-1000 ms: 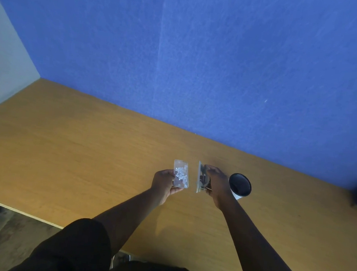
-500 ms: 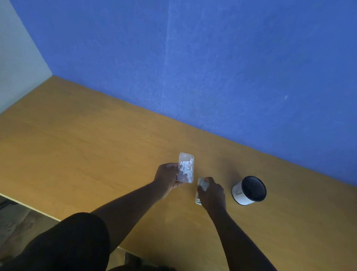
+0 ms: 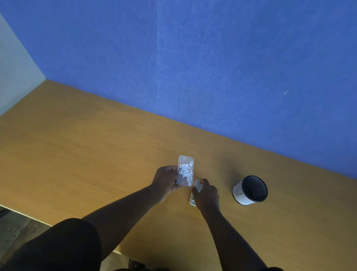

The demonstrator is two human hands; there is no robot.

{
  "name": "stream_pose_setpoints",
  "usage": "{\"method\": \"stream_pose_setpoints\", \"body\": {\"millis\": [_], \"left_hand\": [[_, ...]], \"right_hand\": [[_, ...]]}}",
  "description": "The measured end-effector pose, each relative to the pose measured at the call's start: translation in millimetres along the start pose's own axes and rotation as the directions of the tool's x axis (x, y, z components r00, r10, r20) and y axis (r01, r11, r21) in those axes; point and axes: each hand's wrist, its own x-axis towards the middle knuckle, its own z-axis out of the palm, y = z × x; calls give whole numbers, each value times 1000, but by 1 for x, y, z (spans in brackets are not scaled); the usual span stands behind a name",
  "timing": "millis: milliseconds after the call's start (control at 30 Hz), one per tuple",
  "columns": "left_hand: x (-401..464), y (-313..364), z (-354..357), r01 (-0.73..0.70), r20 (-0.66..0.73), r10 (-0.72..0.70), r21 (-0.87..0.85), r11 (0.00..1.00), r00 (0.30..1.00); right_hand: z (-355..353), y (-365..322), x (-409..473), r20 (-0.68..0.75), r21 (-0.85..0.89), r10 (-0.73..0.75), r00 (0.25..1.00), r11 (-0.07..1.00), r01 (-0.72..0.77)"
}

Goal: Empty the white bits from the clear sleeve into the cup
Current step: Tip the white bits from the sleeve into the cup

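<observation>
A clear sleeve [image 3: 185, 170] of white bits [image 3: 186, 170] is gripped upright in the left hand [image 3: 165, 180] above the desk [image 3: 86, 149]. A second clear piece [image 3: 195, 192] is pressed down under the closed right hand [image 3: 206, 194]. Emptying appears not yet begun; next, the sleeve must be carried to the cup [image 3: 250, 190], well apart at the right.

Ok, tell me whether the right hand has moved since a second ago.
Yes. The right hand has dropped toward the table and away from the cup, pressing a second clear piece down.
</observation>
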Motion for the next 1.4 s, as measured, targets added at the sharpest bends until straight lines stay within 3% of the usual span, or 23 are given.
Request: {"method": "stream_pose_setpoints", "body": {"millis": [133, 267, 433, 600, 800, 900, 1033, 1267, 1400], "left_hand": [[-3, 2, 4, -10, 10, 10, 6, 1000, 1000], [-2, 1, 14, -2, 2, 2, 8, 1000, 1000], [2, -2, 41, 3, 64, -2, -13, 1000, 998], [-4, 0, 79, -23, 134, 13, 72, 997, 991], [-9, 5, 121, -101, 174, 56, 263, 960, 983], [-8, 8, 142, -235, 207, 151, 485, 842, 967], [-11, 9, 169, -464, 325, 336, 700, 543, 884], [-9, -7, 189, -573, 423, 433, 758, 312, 796], [-9, -18, 201, -563, 413, 450, 780, 275, 792]], "right_hand": [[-9, -1, -4, 17, -34, 9, 1000, 999, -8], [-31, -1, 1, -94, -85, -84, 992, 993, 76], [-74, -6, 3, -86, 242, -134, 987, 959, 151], [-106, 11, 7, -103, 273, -154, 983, 946, 177], [-140, 36, 14, -176, 340, -58, 983, 933, 116], [-156, 51, 17, -229, 346, -31, 973, 931, 112], [-171, 73, 24, -277, 310, 2, 961, 947, 88], [-174, 99, 29, -333, 264, 28, 942, 962, 65], [-173, 113, 28, -349, 261, 18, 937, 962, 79]]}}
